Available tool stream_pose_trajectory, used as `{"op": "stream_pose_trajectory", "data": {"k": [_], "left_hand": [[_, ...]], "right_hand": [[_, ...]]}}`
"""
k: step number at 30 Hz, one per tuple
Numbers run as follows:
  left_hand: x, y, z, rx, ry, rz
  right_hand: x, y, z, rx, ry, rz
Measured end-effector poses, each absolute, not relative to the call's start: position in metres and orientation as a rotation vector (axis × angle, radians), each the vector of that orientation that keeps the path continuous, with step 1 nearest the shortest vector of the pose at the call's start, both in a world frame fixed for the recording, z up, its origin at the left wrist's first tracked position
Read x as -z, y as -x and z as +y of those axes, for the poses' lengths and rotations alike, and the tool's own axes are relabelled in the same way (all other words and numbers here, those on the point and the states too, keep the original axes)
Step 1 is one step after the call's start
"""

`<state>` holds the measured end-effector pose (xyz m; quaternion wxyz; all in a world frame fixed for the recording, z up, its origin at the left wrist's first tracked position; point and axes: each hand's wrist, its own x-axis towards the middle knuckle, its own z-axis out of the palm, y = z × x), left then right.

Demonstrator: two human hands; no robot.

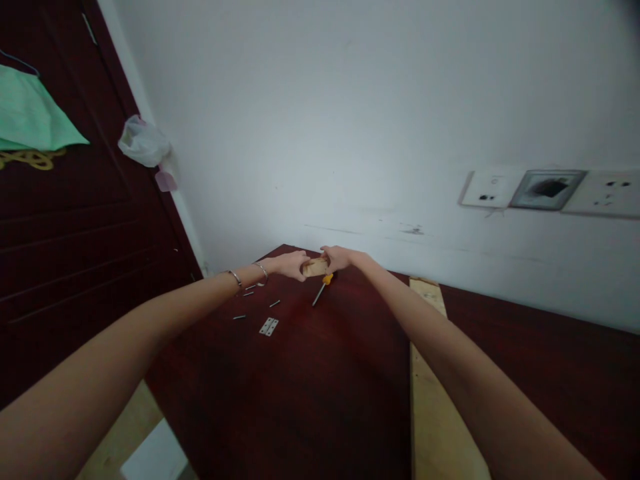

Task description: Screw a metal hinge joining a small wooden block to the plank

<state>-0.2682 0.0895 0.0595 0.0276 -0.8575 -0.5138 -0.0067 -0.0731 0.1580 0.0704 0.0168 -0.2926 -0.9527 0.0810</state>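
Between my two hands, near the far edge of the dark red table (300,387), is a small pale wooden block (315,268). My left hand (293,265) grips its left end with thumb and fingers. The right end is gripped by my right hand (337,257). Just below the block lies a screwdriver (323,289) with a yellow handle, its shaft pointing toward me. A metal hinge (269,326) rests flat on the table, nearer to me. Several screws are scattered left of it, one of them a dark screw (240,317).
A long wooden board (425,413) runs along the table under my right forearm. Behind the table rises a white wall with a socket panel (547,190). At the left stand a dark red door (65,220), a hanging plastic bag (144,141) and a green cloth (37,110).
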Motion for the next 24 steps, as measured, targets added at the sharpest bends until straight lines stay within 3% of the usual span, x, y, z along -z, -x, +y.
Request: {"op": "stream_pose_trajectory", "data": {"k": [8,15,24], "left_hand": [[-0.087,0.190,0.090,0.005,2.834,-1.250],[-0.079,0.122,0.070,-0.205,2.844,-1.035],[-0.055,0.092,0.060,0.068,2.980,-0.933]], "right_hand": [[-0.080,-0.038,0.109,-0.292,0.942,-2.716],[-0.043,-0.098,0.065,-0.292,0.989,-2.479],[-0.012,-0.134,0.019,-0.283,1.088,-2.266]]}}
